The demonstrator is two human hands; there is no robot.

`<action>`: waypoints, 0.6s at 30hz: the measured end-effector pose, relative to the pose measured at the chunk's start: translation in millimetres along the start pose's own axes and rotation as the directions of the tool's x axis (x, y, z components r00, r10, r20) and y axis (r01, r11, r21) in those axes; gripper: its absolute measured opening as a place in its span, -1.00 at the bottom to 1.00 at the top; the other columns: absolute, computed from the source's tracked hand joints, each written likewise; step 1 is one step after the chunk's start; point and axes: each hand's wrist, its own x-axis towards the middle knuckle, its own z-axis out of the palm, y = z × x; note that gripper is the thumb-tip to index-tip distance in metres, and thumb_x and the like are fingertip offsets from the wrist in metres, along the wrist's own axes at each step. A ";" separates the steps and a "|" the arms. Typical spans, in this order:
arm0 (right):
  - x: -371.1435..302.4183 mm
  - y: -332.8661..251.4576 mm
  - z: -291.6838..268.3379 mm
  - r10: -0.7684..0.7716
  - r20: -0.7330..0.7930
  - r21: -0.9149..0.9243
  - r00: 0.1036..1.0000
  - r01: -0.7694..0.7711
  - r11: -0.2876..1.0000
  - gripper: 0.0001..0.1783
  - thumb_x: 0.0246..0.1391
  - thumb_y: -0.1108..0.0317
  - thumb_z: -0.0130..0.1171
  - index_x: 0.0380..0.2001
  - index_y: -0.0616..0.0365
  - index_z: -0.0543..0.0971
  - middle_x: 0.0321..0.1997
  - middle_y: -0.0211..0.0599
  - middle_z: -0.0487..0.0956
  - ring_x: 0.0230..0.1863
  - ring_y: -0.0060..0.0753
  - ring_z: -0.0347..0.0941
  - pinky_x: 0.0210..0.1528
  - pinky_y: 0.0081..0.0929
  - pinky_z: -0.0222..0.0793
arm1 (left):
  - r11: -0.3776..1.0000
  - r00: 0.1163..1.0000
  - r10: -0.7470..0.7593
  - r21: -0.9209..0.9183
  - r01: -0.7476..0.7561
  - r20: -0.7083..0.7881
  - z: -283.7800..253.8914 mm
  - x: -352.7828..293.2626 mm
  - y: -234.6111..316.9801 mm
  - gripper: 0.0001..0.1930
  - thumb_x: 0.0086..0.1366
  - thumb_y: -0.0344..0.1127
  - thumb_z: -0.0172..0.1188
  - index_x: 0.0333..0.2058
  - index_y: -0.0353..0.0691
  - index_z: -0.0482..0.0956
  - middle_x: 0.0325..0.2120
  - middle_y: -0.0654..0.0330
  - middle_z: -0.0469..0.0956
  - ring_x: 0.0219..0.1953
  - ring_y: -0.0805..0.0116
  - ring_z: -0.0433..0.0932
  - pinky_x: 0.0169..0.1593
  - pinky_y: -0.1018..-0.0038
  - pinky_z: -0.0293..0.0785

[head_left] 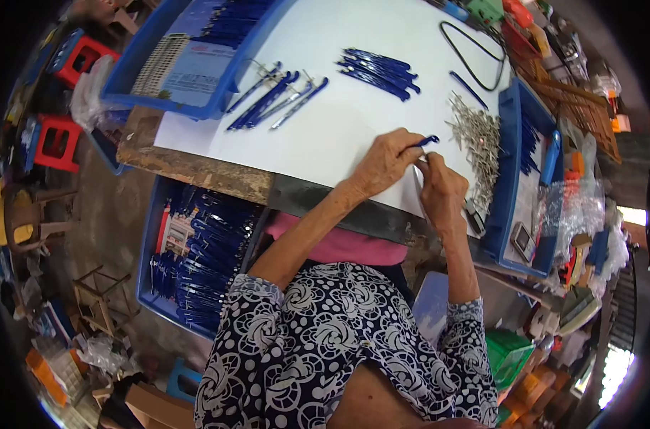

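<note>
Over the white work surface [318,154] my two hands meet near its front edge. My left hand [383,166] is closed on a slim blue piece with a curved tip [428,141], which pokes out past the fingertips. My right hand [443,187] is pinched close beside that tip; what it holds, if anything, is too small to make out. Right of my hands lies a loose pile of thin silver metal pieces [485,139]. A bundle of similar blue pieces [378,73] lies beyond, and blue and silver pieces [271,100] are laid out at the left.
A blue tray [210,107] stands at the left, another blue tray [500,236] at the right. Below the table, a blue crate [145,279] holds many blue pieces. A black loop [475,68] and single blue stick [469,90] lie far right. Red stools [59,143] stand left.
</note>
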 end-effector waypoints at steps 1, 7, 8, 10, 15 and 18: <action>1.9 -0.7 -2.3 0.018 0.009 -0.015 1.000 -0.017 1.000 -0.83 0.03 0.37 0.01 -0.51 0.26 0.39 -0.79 -0.53 0.25 -0.76 -0.69 0.17 -0.74 -0.63 -0.01 | 1.000 0.999 0.016 0.027 -0.015 -0.028 -0.1 -0.8 -2.9 -0.80 0.14 -0.47 0.00 -0.25 -0.41 0.46 -0.54 0.21 0.40 -0.49 0.53 0.35 -0.41 0.61 0.28; 6.4 21.3 -13.6 0.105 0.757 0.648 0.644 -0.723 -0.239 -0.65 0.08 0.15 -0.02 -0.48 0.30 0.40 -0.75 -0.50 0.19 -0.77 -0.78 -0.10 -0.77 -0.82 -0.16 | 0.999 0.999 -0.030 -0.032 0.031 0.023 -2.7 -0.3 -0.6 -0.81 0.13 -0.49 0.02 -0.26 -0.42 0.46 -0.53 0.29 0.39 -0.47 0.58 0.32 -0.41 0.65 0.24; 2.6 24.0 -9.6 0.042 0.753 0.623 0.657 -0.691 -0.367 -0.64 0.07 0.16 -0.01 -0.46 0.32 0.41 -0.75 -0.50 0.20 -0.77 -0.79 -0.10 -0.78 -0.82 -0.16 | 0.999 0.999 -0.035 -0.037 0.036 0.040 -2.7 0.1 0.1 -0.80 0.13 -0.49 0.02 -0.25 -0.42 0.46 -0.53 0.30 0.38 -0.47 0.59 0.31 -0.41 0.66 0.23; -4.2 29.1 0.9 0.000 0.724 0.602 0.690 -0.632 -0.488 -0.68 0.08 0.21 -0.02 -0.43 0.33 0.46 -0.79 -0.54 0.18 -0.79 -0.79 -0.07 -0.80 -0.80 -0.15 | 0.999 0.997 -0.047 -0.015 0.048 0.066 -3.4 0.7 0.6 -0.78 0.14 -0.49 0.00 -0.22 -0.41 0.45 -0.54 0.33 0.33 -0.49 0.61 0.27 -0.42 0.67 0.20; -1.0 20.7 -6.5 0.207 0.671 0.740 0.712 -0.624 -0.251 -0.69 0.07 0.22 0.01 -0.46 0.33 0.46 -0.79 -0.55 0.20 -0.77 -0.79 -0.03 -0.78 -0.79 -0.16 | 0.997 0.996 -0.067 -0.026 0.068 0.054 -1.0 0.8 0.4 -0.78 0.14 -0.42 0.03 -0.23 -0.38 0.46 -0.54 0.23 0.42 -0.52 0.50 0.33 -0.46 0.59 0.26; -3.4 12.7 -1.8 0.413 0.327 0.720 0.850 -0.507 0.474 -0.87 0.04 0.41 0.01 -0.44 0.26 0.47 -0.72 -0.42 0.39 -0.76 -0.64 0.19 -0.72 -0.67 0.01 | 0.981 0.985 -0.145 -0.117 0.155 0.090 -0.2 0.0 1.3 -0.77 0.15 -0.42 0.02 -0.22 -0.40 0.44 -0.54 0.27 0.40 -0.56 0.55 0.32 -0.49 0.63 0.26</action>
